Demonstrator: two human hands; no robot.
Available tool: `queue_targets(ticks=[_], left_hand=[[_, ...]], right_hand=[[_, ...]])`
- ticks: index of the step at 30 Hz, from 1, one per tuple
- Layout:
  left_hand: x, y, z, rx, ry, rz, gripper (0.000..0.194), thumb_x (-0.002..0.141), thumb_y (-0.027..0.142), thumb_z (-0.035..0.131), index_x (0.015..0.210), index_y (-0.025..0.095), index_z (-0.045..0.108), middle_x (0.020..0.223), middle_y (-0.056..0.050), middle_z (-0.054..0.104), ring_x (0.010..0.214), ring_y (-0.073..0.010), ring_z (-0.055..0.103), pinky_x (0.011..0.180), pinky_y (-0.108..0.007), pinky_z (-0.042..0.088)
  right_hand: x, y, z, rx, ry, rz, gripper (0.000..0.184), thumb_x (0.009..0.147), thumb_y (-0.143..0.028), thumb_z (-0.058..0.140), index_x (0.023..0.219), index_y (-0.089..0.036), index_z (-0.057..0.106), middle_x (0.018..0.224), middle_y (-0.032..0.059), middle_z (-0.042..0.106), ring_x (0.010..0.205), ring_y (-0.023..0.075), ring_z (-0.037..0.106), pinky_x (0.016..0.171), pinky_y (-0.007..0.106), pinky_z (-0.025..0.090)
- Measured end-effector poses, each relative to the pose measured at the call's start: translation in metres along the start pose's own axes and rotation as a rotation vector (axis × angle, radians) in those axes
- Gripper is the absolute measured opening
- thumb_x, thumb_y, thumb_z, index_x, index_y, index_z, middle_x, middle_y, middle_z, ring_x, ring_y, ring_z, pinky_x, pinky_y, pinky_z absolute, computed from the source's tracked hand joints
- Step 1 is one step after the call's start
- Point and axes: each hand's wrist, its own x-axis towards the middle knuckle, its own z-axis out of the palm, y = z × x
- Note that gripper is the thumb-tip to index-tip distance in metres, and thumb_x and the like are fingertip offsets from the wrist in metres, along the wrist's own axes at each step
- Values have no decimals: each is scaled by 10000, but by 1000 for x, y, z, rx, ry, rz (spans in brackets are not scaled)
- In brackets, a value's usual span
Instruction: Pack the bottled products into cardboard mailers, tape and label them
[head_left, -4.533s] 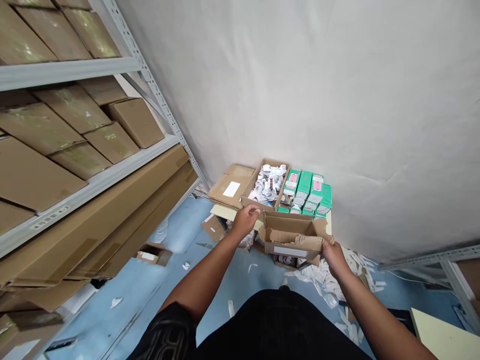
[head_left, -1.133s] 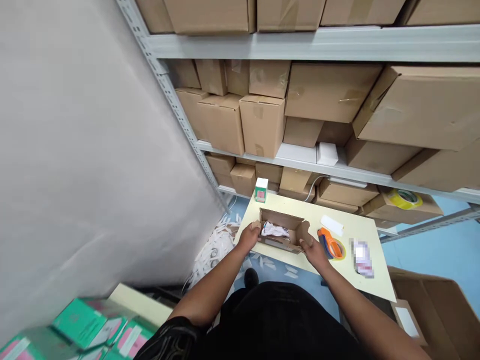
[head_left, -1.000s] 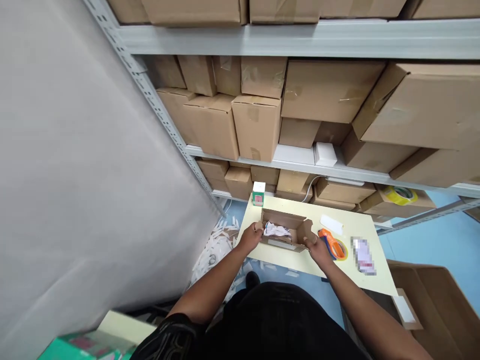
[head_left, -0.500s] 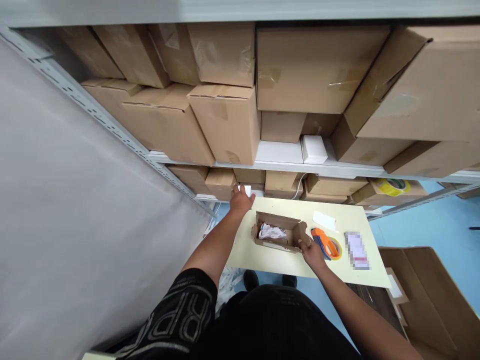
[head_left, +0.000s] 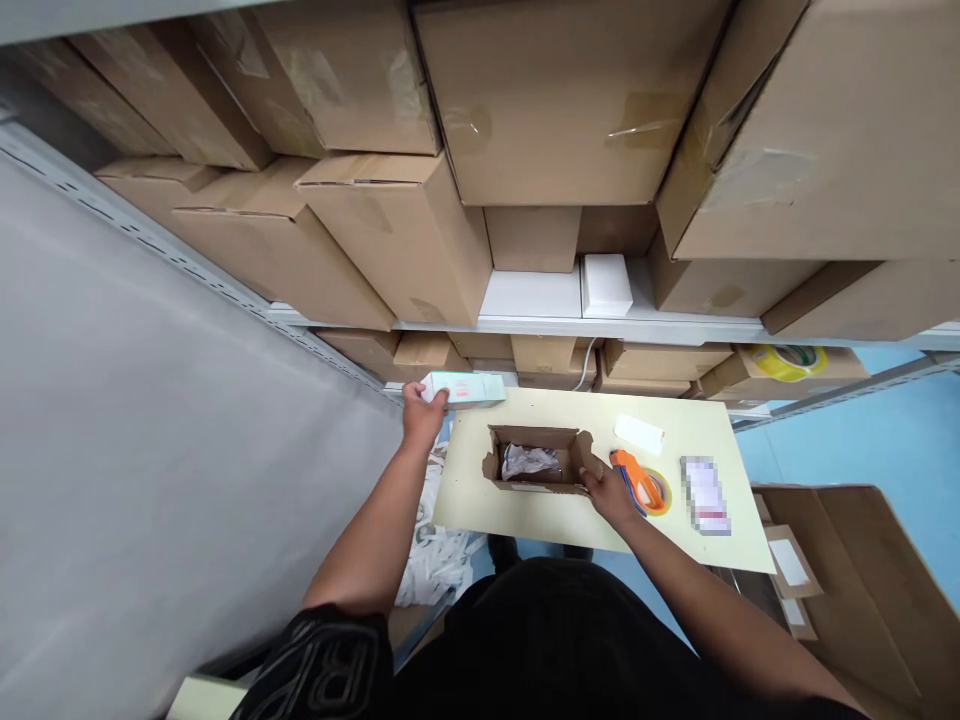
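My left hand [head_left: 424, 411] grips one end of a small pale green and white box [head_left: 469, 389], raised at the far left corner of the cream table [head_left: 465, 505]. In the middle of that table an open cardboard box [head_left: 536, 437] holds crumpled white paper [head_left: 528, 459]. The fingers of my right hand [head_left: 604, 490] are closed on this box's right end. Just right of that hand lies an orange tape dispenser [head_left: 634, 477] with a yellow roll.
A white card [head_left: 639, 433] and a blurred-out item [head_left: 706, 496] lie on the table's right side. Shelves ahead carry several cardboard boxes [head_left: 375, 230], a white box [head_left: 606, 285] and a yellow tape roll [head_left: 789, 362]. A large open carton [head_left: 847, 570] stands at right.
My left hand has moved left and now shows the pale green and white box lengthwise in its grip. My right hand stays on the cardboard box. The view has shifted slightly.
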Motion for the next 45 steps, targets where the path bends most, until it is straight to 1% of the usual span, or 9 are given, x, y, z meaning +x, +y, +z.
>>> queue_targets(ticks=[5,9,12,16,23,27,32,39,45], left_hand=[[-78,9,-32,-461,-164,-77,463,773,395,754,1030,264,392,1145,-7,558,903,-162,690,676,-330,649],[-130,15,-24,-590,-325,-170,476,775,421,759,989,262,365,1115,8,601,920,-183,705,723,-394,664],[-152,14,-13,-578,-385,-173,439,809,443,706,989,269,346,1178,-10,636,966,-197,706,759,-401,656],[-170,2,-3,-379,-419,-157,337,871,448,603,1019,272,357,1180,-34,665,981,-192,699,752,-341,621],[-176,-16,-5,74,-473,-43,251,897,450,611,987,265,467,876,16,665,858,-198,686,775,-321,520],[-172,-15,-1,209,-529,79,257,899,382,631,1110,251,566,1030,-46,711,940,-237,692,852,-357,516],[-158,-26,11,408,-484,256,207,918,319,603,1054,175,664,1170,-128,607,1096,-259,634,1016,-382,492],[-136,-37,26,794,-586,241,271,952,373,566,1040,158,705,1147,-157,619,1013,-293,670,903,-394,523],[-130,-35,33,845,-594,285,238,925,337,602,1082,188,699,1202,-156,628,1075,-311,651,911,-399,514]], right_hand=[[-4,-2,-5,52,-66,-4,517,939,-557,507,1311,-233,660,1123,82,766,1069,302,711,923,411,551],[-15,-14,-22,64,151,-116,559,907,-592,584,1324,-224,638,1357,132,655,1195,313,632,1027,477,511],[-25,-44,-37,134,192,-230,509,941,-580,558,1275,-206,647,1248,139,679,1112,286,640,978,432,527],[-33,-84,-42,147,93,-126,490,938,-644,543,1140,-214,665,976,68,709,857,237,641,749,333,513],[-34,-74,-29,-151,68,-13,386,939,-580,518,892,-235,687,699,20,647,653,213,584,619,306,401],[-24,-62,-25,-311,19,40,338,950,-481,503,1038,-235,717,755,39,700,734,239,647,644,302,398],[-12,-61,-16,-450,-25,58,300,953,-451,547,925,-200,708,755,79,712,754,250,665,651,310,389],[3,-67,3,-573,-83,85,314,943,-361,562,1123,-139,692,1028,194,752,929,317,711,750,359,455],[14,-66,5,-600,-64,62,309,928,-341,587,1158,-151,666,1044,196,734,977,337,692,772,370,447]])
